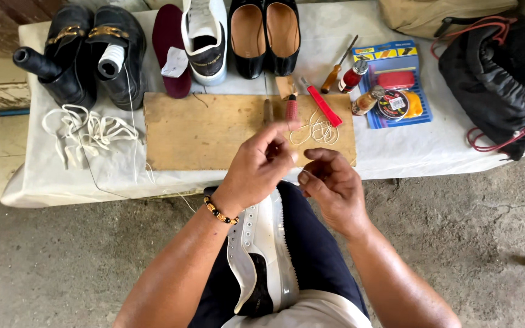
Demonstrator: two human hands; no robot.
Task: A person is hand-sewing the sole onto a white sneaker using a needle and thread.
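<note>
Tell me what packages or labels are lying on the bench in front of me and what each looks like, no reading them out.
Blue card package: right of the wooden board, flat rectangle with yellow and red patches.
Round tin: on that package, dark with a pale label.
Two small bottles: at the package's left edge, one red, one brownish.
White tag: on the maroon insole, small paper square.

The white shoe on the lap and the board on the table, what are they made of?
The white shoe looks like smooth leather or faux leather: slightly shiny, with tiny punched holes; its sole looks like rubber. The board looks like bare, unpainted wood: tan, matte, with grain lines and scuffs.
</note>
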